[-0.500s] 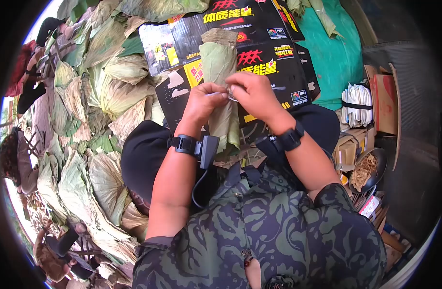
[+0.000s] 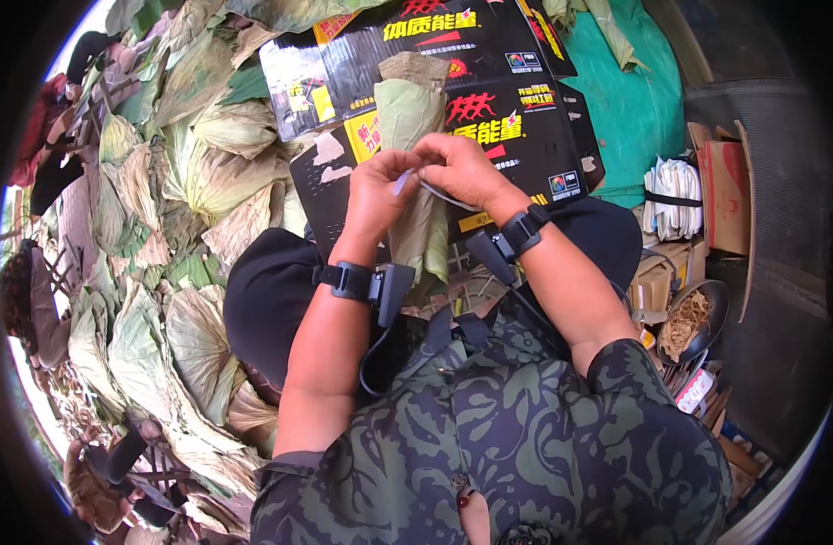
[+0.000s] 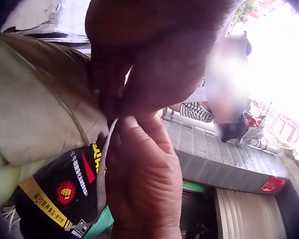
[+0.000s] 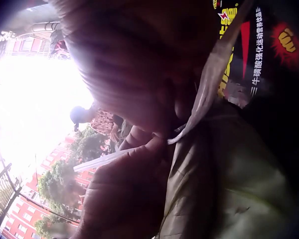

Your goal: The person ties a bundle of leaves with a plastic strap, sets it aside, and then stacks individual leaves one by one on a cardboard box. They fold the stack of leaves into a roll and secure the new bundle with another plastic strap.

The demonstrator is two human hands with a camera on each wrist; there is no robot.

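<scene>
- Left hand: centre of the head frame, fingers curled, seemingly pinching the strip.
- Right hand: touching it, fingers likewise curled on the strip.
- Roll: upper centre, beneath both hands.
- Hard pulling might tear dry-looking leaf or snap the strip; a weak pinch might let the roll loosen.

Large yellow “体质能量” and smaller white “牛磺酸强化运动营养饮品” on the black cardboard

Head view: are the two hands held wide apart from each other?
No, the left hand and right hand meet at the fingers over the rolled leaf bundle.
</scene>
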